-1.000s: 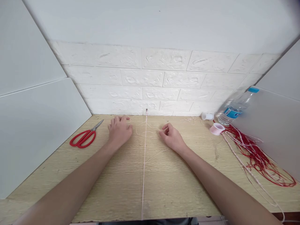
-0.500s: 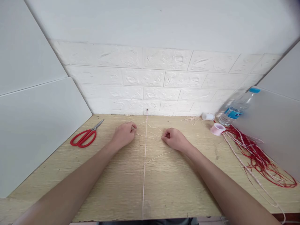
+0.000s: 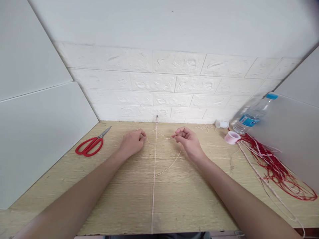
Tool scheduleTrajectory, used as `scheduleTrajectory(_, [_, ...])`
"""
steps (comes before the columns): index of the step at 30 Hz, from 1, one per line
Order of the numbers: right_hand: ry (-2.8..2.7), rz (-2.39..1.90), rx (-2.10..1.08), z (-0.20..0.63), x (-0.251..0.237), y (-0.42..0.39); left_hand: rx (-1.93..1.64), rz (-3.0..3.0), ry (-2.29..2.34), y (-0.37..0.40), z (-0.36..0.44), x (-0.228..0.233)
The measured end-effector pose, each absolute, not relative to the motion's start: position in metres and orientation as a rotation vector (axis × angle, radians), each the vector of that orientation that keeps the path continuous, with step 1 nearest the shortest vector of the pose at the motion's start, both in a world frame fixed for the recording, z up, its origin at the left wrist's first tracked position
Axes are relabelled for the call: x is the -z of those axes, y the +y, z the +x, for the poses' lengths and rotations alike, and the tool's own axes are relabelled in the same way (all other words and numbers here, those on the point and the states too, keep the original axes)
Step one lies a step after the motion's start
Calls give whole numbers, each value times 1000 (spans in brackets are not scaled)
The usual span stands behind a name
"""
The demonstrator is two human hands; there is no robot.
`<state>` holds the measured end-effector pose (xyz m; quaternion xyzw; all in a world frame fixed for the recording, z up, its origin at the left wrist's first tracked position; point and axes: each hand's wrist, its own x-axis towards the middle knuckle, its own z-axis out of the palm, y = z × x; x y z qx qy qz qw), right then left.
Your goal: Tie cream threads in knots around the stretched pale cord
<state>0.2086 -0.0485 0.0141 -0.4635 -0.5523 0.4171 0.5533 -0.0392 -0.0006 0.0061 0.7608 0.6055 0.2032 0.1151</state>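
Note:
A pale pink cord point(image 3: 155, 159) runs taut from a point low on the brick-patterned wall to the table's front edge. Near its far end, thin cream thread point(image 3: 163, 138) loops out to both sides of it. On the left side, my left hand point(image 3: 133, 141) rests on the table with its fingertips pinched on the thread. My right hand point(image 3: 188, 141) is right of the cord, fingers curled and thumb and fingertips holding the thread. From the right hand a loose length of thread curves down and back to the cord.
Red-handled scissors point(image 3: 92, 142) lie at the left. To the right stand a white spool point(image 3: 221, 124), a pink thread spool point(image 3: 232, 137) and a leaning water bottle point(image 3: 251, 116). Red and pink cords point(image 3: 276, 166) are heaped beside them. White panels point(image 3: 45, 139) flank the table.
My right hand has lifted slightly and its fingers have loosened from a tight pinch. The thread loops between the hands have narrowed. My left hand stays in place.

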Motion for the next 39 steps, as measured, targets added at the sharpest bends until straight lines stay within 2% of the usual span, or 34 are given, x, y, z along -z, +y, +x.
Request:
scheduleTrajectory(6, [-1035, -1045, -1232, 208, -16, -49, -608, 2226, 1755, 0, -41, -4])
scheduleTrajectory(9, [-1132, -1235, -1084, 210, -9, -46, -607, 2226, 1759, 0, -41, -4])
scheduleTrajectory(13, [-1559, -1500, -775, 212, -4, -47, -609, 2227, 1769, -1, -40, -5])
scheduleTrajectory(17, [-1900, -1678, -626, 211, -6, -54, -606, 2223, 1767, -1, -40, -6])
scheduleTrajectory(24, [-2046, -1646, -579, 208, -12, -57, -663, 2242, 1736, -3, -36, -7])
scheduleTrajectory(32, [-2095, -1611, -547, 208, -9, -57, -711, 2259, 1300, -13, -26, -9])
scheduleTrajectory(39, [-2092, -1635, -559, 209, -10, -59, -684, 2249, 1292, -15, -24, -9])
